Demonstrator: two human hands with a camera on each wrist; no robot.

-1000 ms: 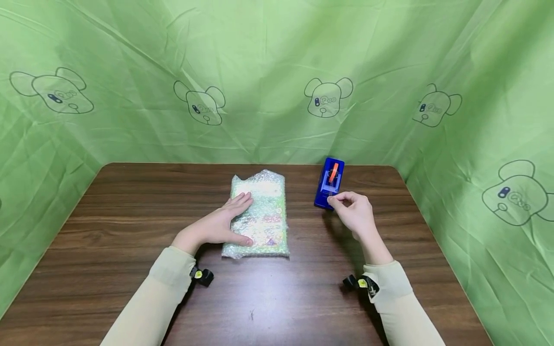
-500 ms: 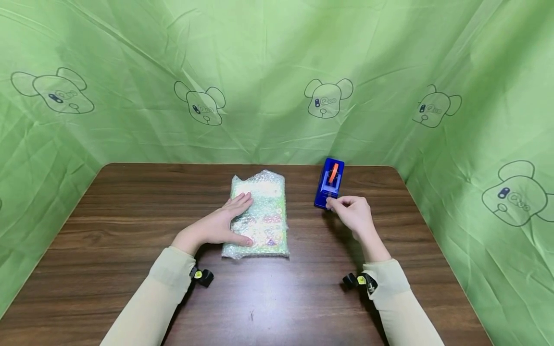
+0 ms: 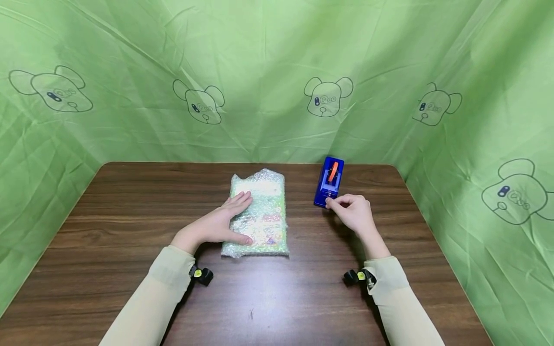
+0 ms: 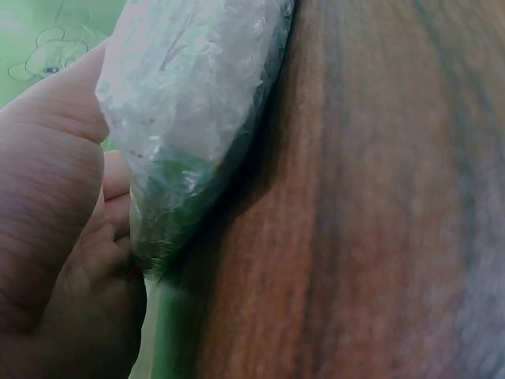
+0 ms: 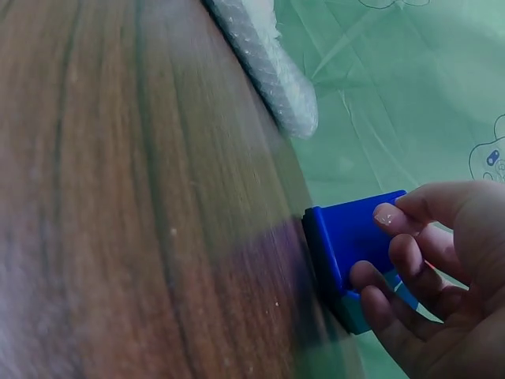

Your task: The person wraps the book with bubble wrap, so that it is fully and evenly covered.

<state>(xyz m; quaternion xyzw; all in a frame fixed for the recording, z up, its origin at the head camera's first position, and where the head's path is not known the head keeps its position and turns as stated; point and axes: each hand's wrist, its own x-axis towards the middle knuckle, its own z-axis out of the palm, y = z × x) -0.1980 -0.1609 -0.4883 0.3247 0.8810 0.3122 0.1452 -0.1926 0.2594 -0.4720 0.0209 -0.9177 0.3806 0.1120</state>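
Observation:
A flat, colourful item wrapped in bubble wrap [image 3: 264, 216] lies at the middle of the table. My left hand [image 3: 220, 223] rests on its left side, fingers straight and thumb spread. In the left wrist view the bubble wrap [image 4: 193, 95] stands beside the palm. To the right is a blue tape dispenser [image 3: 325, 187] holding an orange-cored tape roll [image 3: 333, 171]. At its front end my right hand [image 3: 355, 211] pinches with thumb and forefinger, seemingly on the tape's end, which is too small to see clearly. In the right wrist view the other fingers curl near the dispenser [image 5: 351, 233].
The brown wood-grain table [image 3: 130, 202] carries both things. Green cloth [image 3: 268, 57] with printed mouse-like heads hangs behind and at both sides. A small black camera is strapped to each wrist.
My right hand has shifted very slightly left at the dispenser's front end, still pinching. The left hand and the wrapped item stay in place.

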